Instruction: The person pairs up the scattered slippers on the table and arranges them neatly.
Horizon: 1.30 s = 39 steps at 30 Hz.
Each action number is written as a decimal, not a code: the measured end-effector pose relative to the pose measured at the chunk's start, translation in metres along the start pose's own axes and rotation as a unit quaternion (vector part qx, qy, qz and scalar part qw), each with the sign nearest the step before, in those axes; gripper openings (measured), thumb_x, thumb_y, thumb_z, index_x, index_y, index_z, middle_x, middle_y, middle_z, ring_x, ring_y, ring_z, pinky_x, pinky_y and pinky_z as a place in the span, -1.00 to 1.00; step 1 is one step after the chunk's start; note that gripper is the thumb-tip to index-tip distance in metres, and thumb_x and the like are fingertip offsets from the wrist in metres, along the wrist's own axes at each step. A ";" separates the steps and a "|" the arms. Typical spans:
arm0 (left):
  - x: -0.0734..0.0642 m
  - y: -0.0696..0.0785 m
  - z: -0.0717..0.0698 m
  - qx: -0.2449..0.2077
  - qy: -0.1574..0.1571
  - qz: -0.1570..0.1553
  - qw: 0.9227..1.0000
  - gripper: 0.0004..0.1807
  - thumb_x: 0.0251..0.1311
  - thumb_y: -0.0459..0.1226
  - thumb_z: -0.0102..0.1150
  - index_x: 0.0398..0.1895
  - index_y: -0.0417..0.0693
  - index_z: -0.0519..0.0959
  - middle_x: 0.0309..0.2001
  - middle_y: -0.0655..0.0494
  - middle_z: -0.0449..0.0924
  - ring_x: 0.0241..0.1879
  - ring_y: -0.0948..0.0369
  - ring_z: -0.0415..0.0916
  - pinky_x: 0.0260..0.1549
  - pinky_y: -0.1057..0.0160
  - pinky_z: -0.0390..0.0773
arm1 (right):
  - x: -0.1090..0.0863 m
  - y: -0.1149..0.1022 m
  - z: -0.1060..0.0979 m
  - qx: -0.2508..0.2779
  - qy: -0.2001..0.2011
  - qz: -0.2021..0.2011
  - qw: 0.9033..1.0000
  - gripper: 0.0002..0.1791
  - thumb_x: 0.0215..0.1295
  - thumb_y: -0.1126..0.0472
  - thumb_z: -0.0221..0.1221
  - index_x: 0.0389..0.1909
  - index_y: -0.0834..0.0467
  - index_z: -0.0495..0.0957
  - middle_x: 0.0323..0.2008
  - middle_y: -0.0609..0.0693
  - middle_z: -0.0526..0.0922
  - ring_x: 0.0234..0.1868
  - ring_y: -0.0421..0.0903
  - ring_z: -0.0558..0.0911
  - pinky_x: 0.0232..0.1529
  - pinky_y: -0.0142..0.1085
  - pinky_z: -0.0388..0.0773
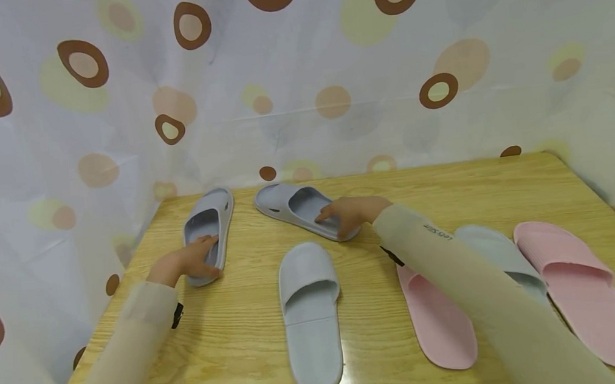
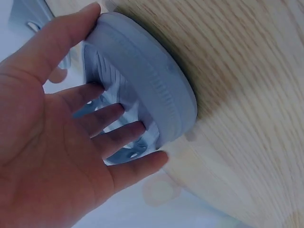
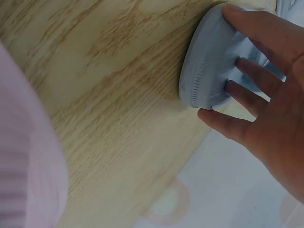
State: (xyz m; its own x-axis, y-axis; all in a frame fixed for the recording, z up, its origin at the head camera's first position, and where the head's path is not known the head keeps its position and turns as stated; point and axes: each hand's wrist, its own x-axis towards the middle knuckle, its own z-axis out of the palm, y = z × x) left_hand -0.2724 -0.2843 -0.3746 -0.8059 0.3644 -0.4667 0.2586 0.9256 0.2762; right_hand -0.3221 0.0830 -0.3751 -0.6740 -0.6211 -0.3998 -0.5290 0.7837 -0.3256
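At the back left of the table lies a grey-blue slipper, toe towards the back. Over its heel end my left hand spreads its fingers, thumb tip right at the heel rim in the left wrist view. Another grey-blue slipper lies at an angle to the right of it, toe pointing back left. My right hand reaches over its heel; in the right wrist view the thumb and the spread fingers are at the heel's edge and insole.
A pale grey slipper lies in the middle foreground. On the right are a pink slipper, another grey slipper and another pink slipper, partly beneath my right sleeve. A dotted cloth hangs behind the wooden table.
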 end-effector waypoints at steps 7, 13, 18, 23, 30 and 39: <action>0.000 -0.005 0.001 -0.009 0.004 -0.005 1.000 -0.03 0.24 -0.14 0.23 0.47 -0.40 -0.13 0.43 -0.49 -0.26 0.39 -0.37 -0.22 0.26 -0.31 0.03 | 0.003 0.002 -0.001 0.012 0.012 -0.004 1.000 -0.31 0.21 0.26 0.23 0.39 0.01 0.31 0.44 0.08 0.19 0.45 0.11 0.10 0.38 -0.02 0.13; -0.002 -0.009 0.002 -0.015 0.003 -0.004 1.000 -0.03 0.23 -0.16 0.24 0.48 -0.39 -0.12 0.44 -0.47 -0.26 0.39 -0.37 -0.23 0.26 -0.31 0.03 | 0.007 0.008 0.002 0.027 0.032 -0.033 0.999 -0.37 0.23 0.26 0.23 0.36 0.09 0.36 0.40 0.11 0.27 0.43 0.14 0.15 0.37 -0.04 0.14; -0.004 -0.010 0.002 -0.020 0.003 -0.007 1.000 -0.04 0.23 -0.17 0.24 0.48 -0.37 -0.12 0.44 -0.46 -0.26 0.40 -0.36 -0.24 0.26 -0.31 0.02 | 0.011 0.006 0.002 0.031 0.042 -0.066 0.996 -0.40 0.25 0.25 0.21 0.34 0.16 0.38 0.38 0.16 0.29 0.41 0.17 0.18 0.36 -0.02 0.15; -0.002 -0.010 0.000 -0.020 0.007 -0.003 1.000 -0.05 0.22 -0.18 0.25 0.48 -0.35 -0.09 0.44 -0.45 -0.24 0.40 -0.36 -0.22 0.27 -0.30 0.03 | 0.017 0.003 0.001 0.030 0.043 -0.064 0.997 -0.41 0.28 0.22 0.20 0.34 0.15 0.37 0.40 0.16 0.25 0.42 0.17 0.16 0.38 -0.02 0.11; 0.001 -0.009 -0.005 -0.006 0.018 0.006 1.000 -0.06 0.18 -0.20 0.28 0.46 -0.38 -0.04 0.43 -0.45 -0.13 0.41 -0.33 -0.20 0.31 -0.24 0.00 | 0.021 0.000 0.001 0.026 0.042 -0.056 0.997 -0.42 0.31 0.23 0.17 0.35 0.15 0.35 0.41 0.16 0.22 0.43 0.19 0.12 0.39 0.01 0.06; 0.000 -0.013 -0.004 -0.009 0.026 0.006 1.000 -0.06 0.15 -0.23 0.31 0.45 -0.42 -0.02 0.41 -0.47 -0.09 0.40 -0.34 -0.18 0.31 -0.24 0.01 | 0.029 -0.007 0.002 0.034 0.031 -0.040 0.998 -0.41 0.33 0.21 0.16 0.38 0.12 0.31 0.44 0.13 0.16 0.46 0.14 0.06 0.41 -0.03 0.03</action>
State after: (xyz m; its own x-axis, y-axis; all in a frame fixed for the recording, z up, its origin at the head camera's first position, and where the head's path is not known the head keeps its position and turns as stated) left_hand -0.2778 -0.2965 -0.3747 -0.8291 0.3693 -0.4197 0.2594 0.9192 0.2964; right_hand -0.3371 0.0595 -0.3861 -0.6624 -0.6788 -0.3169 -0.5479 0.7274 -0.4131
